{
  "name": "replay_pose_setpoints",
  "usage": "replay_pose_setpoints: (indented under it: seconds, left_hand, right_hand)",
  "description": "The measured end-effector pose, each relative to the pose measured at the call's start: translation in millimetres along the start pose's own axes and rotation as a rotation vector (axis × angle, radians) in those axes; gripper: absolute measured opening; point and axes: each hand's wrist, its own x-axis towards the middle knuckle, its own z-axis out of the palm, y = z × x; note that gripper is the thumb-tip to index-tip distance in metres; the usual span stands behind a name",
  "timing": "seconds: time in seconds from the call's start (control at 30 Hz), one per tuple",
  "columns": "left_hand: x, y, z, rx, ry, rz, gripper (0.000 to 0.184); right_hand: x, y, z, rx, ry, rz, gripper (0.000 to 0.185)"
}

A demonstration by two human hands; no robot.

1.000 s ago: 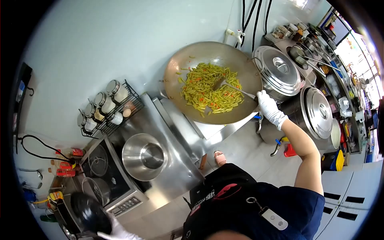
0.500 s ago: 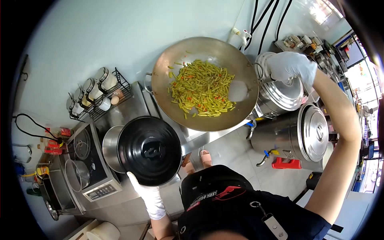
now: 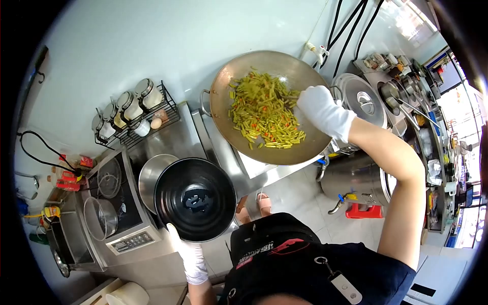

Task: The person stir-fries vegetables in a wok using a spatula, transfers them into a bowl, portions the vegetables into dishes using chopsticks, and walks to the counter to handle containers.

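My left hand (image 3: 188, 256), in a white glove, grips the near rim of a large black bowl (image 3: 175, 203) and keeps it level. A small wet puddle shines on the bowl's bottom. Over the right side of a wide metal wok (image 3: 223, 122), my gloved right hand (image 3: 323, 109) is closed round a cooking utensil (image 3: 291, 97). The utensil's head is hidden among the chopped green beans (image 3: 264, 117), so its kind does not show. Red pepper bits are mixed through the beans, and some are blurred by motion.
Left of the wok, a black wire rack (image 3: 152, 122) holds several jars and an egg. A steel bowl (image 3: 152, 178) sits partly behind the black one, beside an induction cooker (image 3: 127, 203). Lidded steel pots (image 3: 363, 96) with taps stand at the right.
My right hand has moved left from beyond the wok's right rim to over the wok, with the utensil among the beans. The left hand still holds the black bowl, slightly shifted in view.
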Motion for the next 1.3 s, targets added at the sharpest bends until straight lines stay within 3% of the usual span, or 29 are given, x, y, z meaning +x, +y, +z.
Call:
replay_pose_setpoints:
  seconds: [0.07,0.1,0.23,0.3,0.33,0.4,0.47,0.5,0.53,0.63,0.83,0.97,1.03,1.13,1.17,1.23,1.3]
  left_hand:
    - [7,1,2,0.110,-0.037,-0.020,0.058]
    - [11,-1,4,0.068,-0.061,-0.015,0.058]
    - [28,-9,17,-0.164,-0.141,-0.063,0.059]
    - [30,-6,27,-0.373,-0.144,-0.136,0.058]
    - [32,-6,28,-0.336,-0.150,-0.124,0.058]
    - [32,-3,38,-0.409,-0.144,-0.157,0.059]
    - [36,-2,46,-0.441,-0.114,-0.175,0.059]
    - [38,1,51,-0.427,-0.115,-0.178,0.059]
    - [40,5,56,-0.413,-0.115,-0.179,0.059]
    - [50,15,78,-0.349,-0.128,-0.164,0.058]
    - [96,20,146,-0.235,-0.222,-0.149,0.060]
    - [112,25,207,-0.003,-0.209,0.023,0.059]
    - [121,16,235,0.092,-0.046,0.033,0.059]
    - [145,-13,261,0.139,-0.146,0.074,0.063]
    - [155,-29,270,0.190,-0.076,0.028,0.061]
    - [161,-49,293,0.204,-0.098,-0.012,0.059]
    - [180,-80,296,0.059,-0.320,-0.153,0.071]
  right_hand:
    - [-34,4,-34,0.056,-0.029,0.014,0.013]
    - [-46,20,-20,0.022,0.093,-0.009,0.014]
    - [-58,78,-4,0.195,-0.210,-0.045,0.011]
    - [-60,94,3,0.628,-0.398,-0.008,0.021]
    - [-47,88,12,0.692,-0.503,-0.007,0.019]
    - [-4,75,83,0.739,-0.675,-0.053,0.017]
    - [0,31,79,1.055,-0.509,0.165,0.025]
    - [10,12,88,1.127,-0.468,0.317,0.026]
    - [21,-2,111,1.096,-0.332,0.339,0.027]
    - [13,-8,113,1.082,-0.162,0.331,0.025]
    - [-14,24,102,1.085,-0.181,0.353,0.029]
    - [-27,53,114,1.050,-0.008,0.276,0.026]
    - [-44,70,86,0.994,0.013,0.264,0.025]
    - [-64,93,59,0.885,0.094,0.230,0.022]
    - [-72,98,42,0.873,0.077,0.256,0.022]
    - [-81,105,40,0.699,0.253,0.177,0.022]
    - [-90,102,25,0.543,0.318,0.159,0.022]
